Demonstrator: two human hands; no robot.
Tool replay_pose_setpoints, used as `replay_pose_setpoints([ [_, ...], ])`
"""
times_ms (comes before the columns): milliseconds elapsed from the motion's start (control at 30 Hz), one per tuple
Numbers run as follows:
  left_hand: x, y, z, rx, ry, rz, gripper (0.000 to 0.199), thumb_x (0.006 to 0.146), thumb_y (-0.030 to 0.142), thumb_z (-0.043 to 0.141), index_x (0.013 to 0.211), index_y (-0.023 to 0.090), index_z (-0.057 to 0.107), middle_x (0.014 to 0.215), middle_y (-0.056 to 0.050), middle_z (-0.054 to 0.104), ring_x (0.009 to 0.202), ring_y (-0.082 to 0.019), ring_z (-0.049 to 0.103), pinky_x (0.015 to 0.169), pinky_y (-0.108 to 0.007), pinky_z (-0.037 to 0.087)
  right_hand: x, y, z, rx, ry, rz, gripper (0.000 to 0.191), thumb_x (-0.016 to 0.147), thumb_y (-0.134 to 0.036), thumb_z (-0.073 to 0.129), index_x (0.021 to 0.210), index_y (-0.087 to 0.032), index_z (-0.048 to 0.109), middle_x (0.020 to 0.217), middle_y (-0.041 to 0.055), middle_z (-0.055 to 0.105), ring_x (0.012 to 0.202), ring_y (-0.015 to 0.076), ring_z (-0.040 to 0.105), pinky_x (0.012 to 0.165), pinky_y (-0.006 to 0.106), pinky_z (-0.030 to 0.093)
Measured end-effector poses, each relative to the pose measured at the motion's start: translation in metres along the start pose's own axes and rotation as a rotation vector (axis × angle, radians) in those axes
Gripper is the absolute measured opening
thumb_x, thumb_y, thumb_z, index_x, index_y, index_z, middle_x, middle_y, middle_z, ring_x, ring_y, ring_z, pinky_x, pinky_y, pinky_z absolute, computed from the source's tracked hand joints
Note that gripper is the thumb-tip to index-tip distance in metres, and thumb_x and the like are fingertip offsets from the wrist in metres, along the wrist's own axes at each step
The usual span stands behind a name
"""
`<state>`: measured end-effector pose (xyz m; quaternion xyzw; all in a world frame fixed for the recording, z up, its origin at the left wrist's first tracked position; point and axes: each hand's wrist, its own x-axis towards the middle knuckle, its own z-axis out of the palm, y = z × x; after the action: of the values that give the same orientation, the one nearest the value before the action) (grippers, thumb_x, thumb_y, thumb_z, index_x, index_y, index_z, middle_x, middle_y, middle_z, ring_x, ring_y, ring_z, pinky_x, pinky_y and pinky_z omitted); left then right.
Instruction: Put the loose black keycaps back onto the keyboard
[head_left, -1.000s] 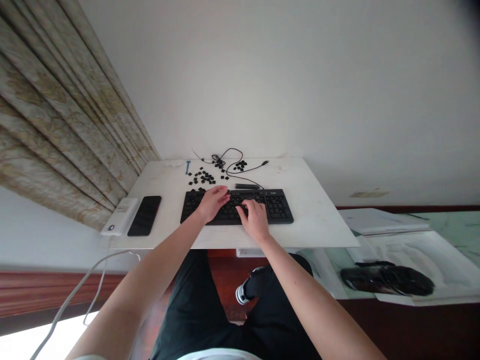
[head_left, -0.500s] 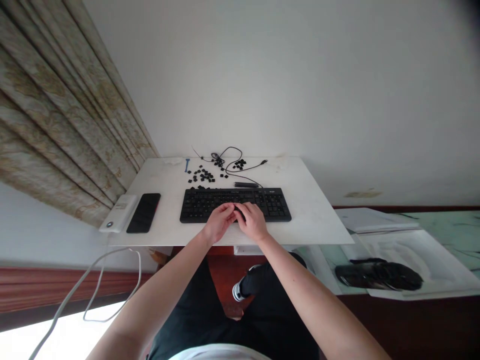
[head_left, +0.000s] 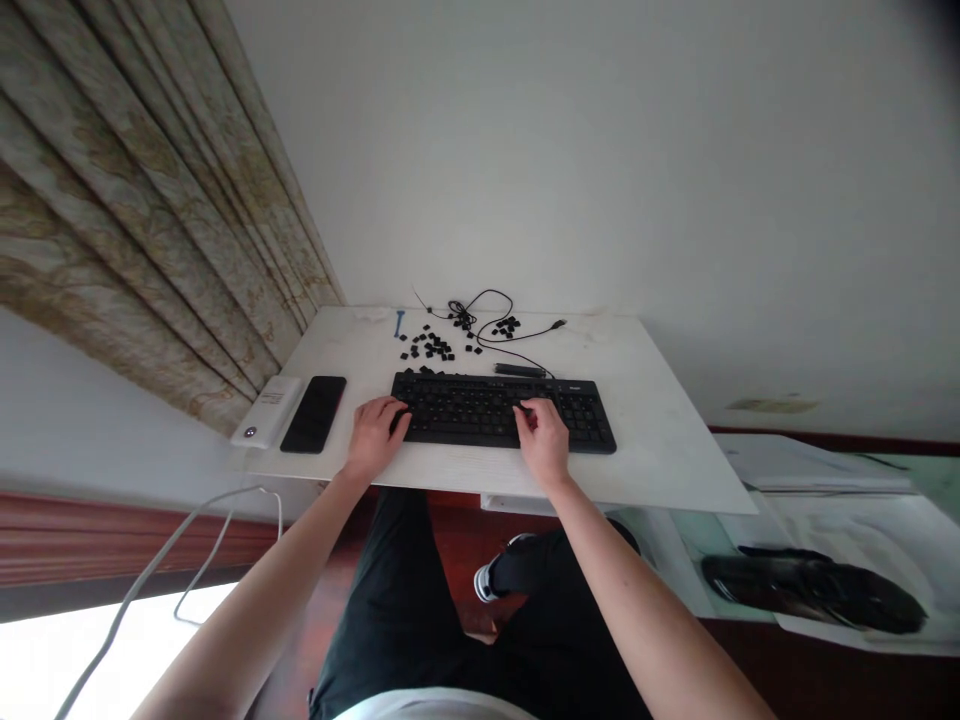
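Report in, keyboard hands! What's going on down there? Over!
Left hand at left end of keyboard; right hand over its keys, right of middle. Keyboard flat on table. Loose black keycaps beyond it, apart from both hands.

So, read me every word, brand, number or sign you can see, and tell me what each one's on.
Nothing is clearly readable.
Light mark, far right corner of the long black keyboard: too small.
Key legends on that keyboard: too small and blurred.
Printed lines on the white rectangular block: too blurred.
Small black square keycaps: no legends readable.
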<state>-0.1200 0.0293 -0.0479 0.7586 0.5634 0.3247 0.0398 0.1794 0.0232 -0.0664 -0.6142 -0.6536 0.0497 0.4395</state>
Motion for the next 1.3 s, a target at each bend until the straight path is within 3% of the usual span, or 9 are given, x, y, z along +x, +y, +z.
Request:
replay_pose_setpoints([
  [200,0.006,-0.011,0.007,0.167,-0.044,0.042,0.034,0.099,0.039,0.043,0.118,0.016,0.061,0.122,-0.015,0.064,0.118,-0.028,0.057,0.106,-0.046,0.038,-0.001,-0.001,0.001,-0.006,-0.071,-0.074,0.019,0.095,-0.028,0.048,0.100,-0.020,0.064,0.091,0.0083,0.066,0.077,0.0207,0.062,0.075,0.034,0.051],
  [367,0.006,-0.013,0.012,0.159,-0.057,0.047,0.035,0.101,0.040,0.041,0.121,0.017,0.058,0.123,-0.014,0.063,0.117,-0.028,0.057,0.104,-0.046,0.040,0.003,-0.022,0.005,0.077,-0.101,-0.070,0.024,0.095,-0.028,0.048,0.105,-0.021,0.068,0.096,0.0080,0.066,0.072,0.0174,0.061,0.072,0.033,0.052],
  [500,0.006,-0.017,0.012,0.149,-0.060,0.054,0.034,0.101,0.040,0.041,0.121,0.017,0.057,0.123,-0.014,0.063,0.117,-0.028,0.056,0.100,-0.045,0.043,0.019,-0.057,0.024,0.364,-0.222,0.146,0.015,0.087,-0.032,0.061,0.091,-0.019,0.068,0.081,0.0043,0.066,0.067,0.0149,0.062,0.063,0.028,0.053],
  [600,0.006,-0.017,0.013,0.148,-0.063,0.056,0.033,0.101,0.039,0.041,0.120,0.018,0.057,0.122,-0.013,0.063,0.115,-0.028,0.057,0.096,-0.043,0.046,0.037,-0.083,0.044,0.575,-0.523,0.407,0.013,0.080,-0.028,0.070,0.085,-0.017,0.065,0.070,0.0006,0.065,0.058,0.0132,0.062,0.053,0.024,0.052],
  [667,0.006,-0.016,0.013,0.148,-0.069,0.057,0.032,0.101,0.038,0.042,0.120,0.018,0.057,0.122,-0.012,0.063,0.113,-0.027,0.057,0.094,-0.043,0.047,0.047,-0.095,0.057,0.626,-0.650,0.508,0.013,0.077,-0.022,0.073,0.082,-0.017,0.063,0.065,-0.0003,0.064,0.054,0.0123,0.062,0.050,0.023,0.052],
  [767,0.005,-0.016,0.012,0.148,-0.074,0.059,0.031,0.101,0.037,0.042,0.120,0.018,0.057,0.121,-0.012,0.063,0.113,-0.027,0.057,0.094,-0.042,0.047,0.060,-0.106,0.074,0.632,-0.722,0.568,0.012,0.076,-0.016,0.074,0.078,-0.015,0.063,0.063,0.0011,0.065,0.053,0.0119,0.063,0.049,0.022,0.052],
  [867,0.006,-0.016,0.010,0.151,-0.079,0.056,0.031,0.101,0.037,0.041,0.120,0.018,0.057,0.121,-0.012,0.062,0.113,-0.027,0.057,0.093,-0.042,0.047,0.072,-0.109,0.087,0.537,-0.763,0.547,0.010,0.076,-0.017,0.075,0.075,-0.014,0.066,0.061,0.0021,0.066,0.050,0.0109,0.060,0.045,0.020,0.047],
  [1000,0.006,-0.017,0.010,0.159,-0.091,0.055,0.031,0.101,0.037,0.042,0.120,0.018,0.057,0.121,-0.012,0.062,0.112,-0.027,0.056,0.093,-0.042,0.047,0.087,-0.109,0.097,0.310,-0.797,0.403,0.010,0.069,-0.022,0.079,0.072,-0.015,0.074,0.053,-0.0015,0.062,0.050,0.0098,0.054,0.045,0.020,0.037],
  [1300,0.007,-0.017,0.012,0.154,-0.081,0.062,0.030,0.101,0.037,0.043,0.120,0.019,0.057,0.121,-0.012,0.062,0.114,-0.027,0.056,0.093,-0.042,0.047,0.096,-0.110,0.109,0.186,-0.793,0.335,0.011,0.066,-0.026,0.078,0.069,-0.016,0.079,0.054,0.0000,0.065,0.061,0.0151,0.060,0.057,0.025,0.041],
])
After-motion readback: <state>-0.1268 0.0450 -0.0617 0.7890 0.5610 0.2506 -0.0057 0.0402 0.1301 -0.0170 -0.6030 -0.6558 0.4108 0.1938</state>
